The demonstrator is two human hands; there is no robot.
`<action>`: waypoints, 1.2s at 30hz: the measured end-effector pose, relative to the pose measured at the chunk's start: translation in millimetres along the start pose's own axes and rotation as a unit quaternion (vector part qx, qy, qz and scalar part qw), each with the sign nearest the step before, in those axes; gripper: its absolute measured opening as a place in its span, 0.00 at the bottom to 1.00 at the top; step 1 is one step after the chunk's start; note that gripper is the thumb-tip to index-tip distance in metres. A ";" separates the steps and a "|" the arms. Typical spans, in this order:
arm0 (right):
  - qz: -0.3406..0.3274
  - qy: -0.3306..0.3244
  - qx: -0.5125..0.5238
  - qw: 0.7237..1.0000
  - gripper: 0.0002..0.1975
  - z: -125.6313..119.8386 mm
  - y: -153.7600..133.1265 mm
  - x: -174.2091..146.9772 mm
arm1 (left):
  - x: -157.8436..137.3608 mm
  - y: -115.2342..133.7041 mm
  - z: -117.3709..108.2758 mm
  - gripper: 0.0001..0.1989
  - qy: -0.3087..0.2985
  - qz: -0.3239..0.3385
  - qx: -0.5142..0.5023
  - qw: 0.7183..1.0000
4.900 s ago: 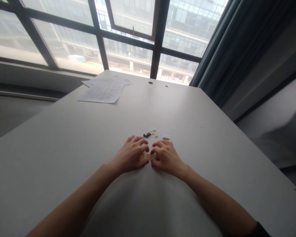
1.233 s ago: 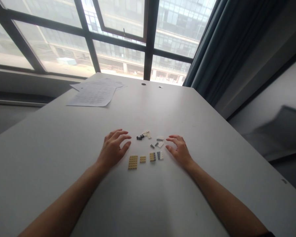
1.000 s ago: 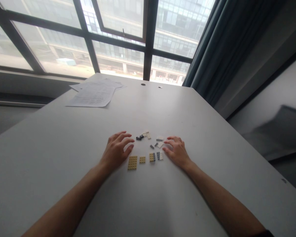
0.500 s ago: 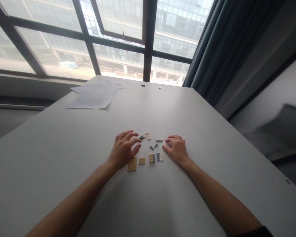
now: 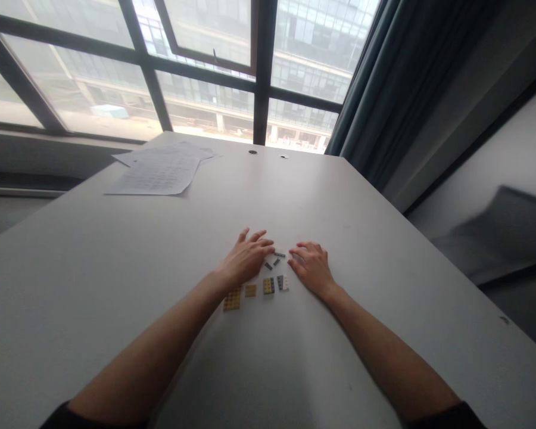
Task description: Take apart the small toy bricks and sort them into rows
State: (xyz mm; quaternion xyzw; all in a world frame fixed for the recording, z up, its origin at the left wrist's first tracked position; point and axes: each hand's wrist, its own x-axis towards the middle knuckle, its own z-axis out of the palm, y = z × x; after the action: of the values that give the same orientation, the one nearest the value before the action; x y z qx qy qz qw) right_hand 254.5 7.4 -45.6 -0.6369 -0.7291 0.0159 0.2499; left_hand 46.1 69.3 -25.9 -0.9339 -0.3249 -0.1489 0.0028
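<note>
My spread left hand (image 5: 248, 258) and curled right hand (image 5: 311, 267) were apart, any grip hidden; a thin grey plastic bar (image 5: 279, 255) lay between them on the white tabletop (image 5: 312, 199). Reaching seemed the step, calling for a fingertip pinch.

Studded plastic bricks (image 5: 268, 286) are lying on a smooth, faintly glossy bench (image 5: 259, 202), matt paper (image 5: 156, 177) resting near its far-left corner.

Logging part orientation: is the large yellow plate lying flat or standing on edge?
Lying flat: the large yellow plate shows its broad studded face upward.
</note>
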 end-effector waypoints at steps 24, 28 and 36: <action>0.012 0.004 0.016 1.000 0.14 2.7 1.6 1.0 | -4.1 -15.8 -6.2 0.17 -0.059 -0.032 -0.011 0.998; 0.005 0.003 0.013 1.000 0.11 2.8 0.8 0.5 | -2.5 -15.1 -5.2 0.11 -0.035 -0.019 0.011 0.999; -0.005 0.026 0.021 0.999 0.09 0.9 -0.6 0.4 | -16.0 14.2 -23.7 0.11 0.093 -0.028 0.031 0.995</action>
State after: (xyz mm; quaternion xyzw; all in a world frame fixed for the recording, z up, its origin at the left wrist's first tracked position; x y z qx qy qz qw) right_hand 253.5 8.0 -46.0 -0.6283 -0.7247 0.0132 0.2825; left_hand 36.3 46.0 -6.4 -0.9060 -0.3537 -0.2254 0.0576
